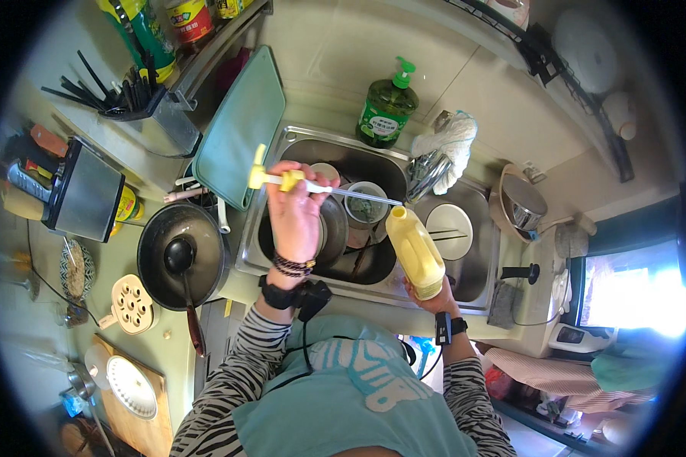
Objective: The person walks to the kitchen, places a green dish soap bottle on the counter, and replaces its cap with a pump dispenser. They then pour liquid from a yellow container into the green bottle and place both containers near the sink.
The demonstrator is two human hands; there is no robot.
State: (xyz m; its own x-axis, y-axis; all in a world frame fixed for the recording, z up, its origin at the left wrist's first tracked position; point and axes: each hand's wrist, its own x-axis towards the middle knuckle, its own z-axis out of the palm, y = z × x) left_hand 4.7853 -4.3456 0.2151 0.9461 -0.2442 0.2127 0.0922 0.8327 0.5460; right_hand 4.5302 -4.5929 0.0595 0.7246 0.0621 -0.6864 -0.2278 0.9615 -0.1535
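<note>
My left hand (298,220) grips a yellow and white pump head (288,181) by its collar. Its clear dip tube (366,196) slants to the right, the tip close to the mouth of a yellow plastic bottle (414,248). That bottle is uncapped and tilted, with a handle moulded in its side. Around its lower end is my right hand (434,297), partly hidden behind it. Below both hands lies a double-bowl stainless steel sink (331,280). Bowls and a pan (337,234) fill the left basin; a white bowl (449,228) with chopsticks sits in the right one.
A green dish-soap pump bottle (386,111) stands behind the sink, beside the faucet (429,174) draped with a white cloth (460,148). A teal cutting board (243,125) leans at the left. A wok (183,257) with a ladle and a knife block (86,191) are further left.
</note>
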